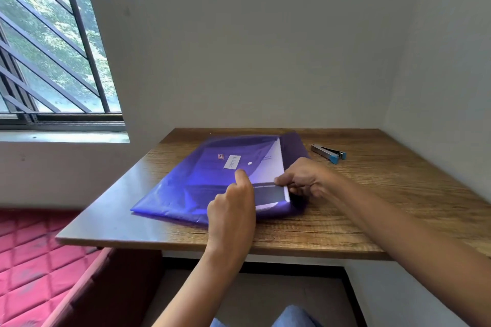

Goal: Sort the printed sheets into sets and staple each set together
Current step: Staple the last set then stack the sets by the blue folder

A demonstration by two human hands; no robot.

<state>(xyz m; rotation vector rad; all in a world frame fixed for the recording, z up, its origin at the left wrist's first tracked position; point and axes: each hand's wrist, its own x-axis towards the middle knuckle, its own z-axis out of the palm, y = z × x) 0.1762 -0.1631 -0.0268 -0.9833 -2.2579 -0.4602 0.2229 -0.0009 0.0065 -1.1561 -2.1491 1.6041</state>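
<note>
Purple, see-through plastic was what caught my eye: a snap-button folder [186,188] lay flat on the wooden table [372,207], towards its left half, with the flap [293,148] thrown open to the right. White printed sheets [277,156] showed inside the mouth, their edge just peeking out along the open side.

Both of the person's hands were at that mouth, near the table's front. The left hand [233,202] sat on the folder with its fingers curled over the front layer's edge and the thumb laid on top, gripping the plastic. Just beside it, the right hand [305,180] had the near corner of the sheets pinched, thumb above and curled fingers below, with the wrist resting on the opened flap.

A small metal stapler [329,153] with blue ends lay by itself on the far right of the table, well apart from the folder. A barred window [53,48] stood at the left, and a red quilted mattress [32,260] lay below the table's edge.
</note>
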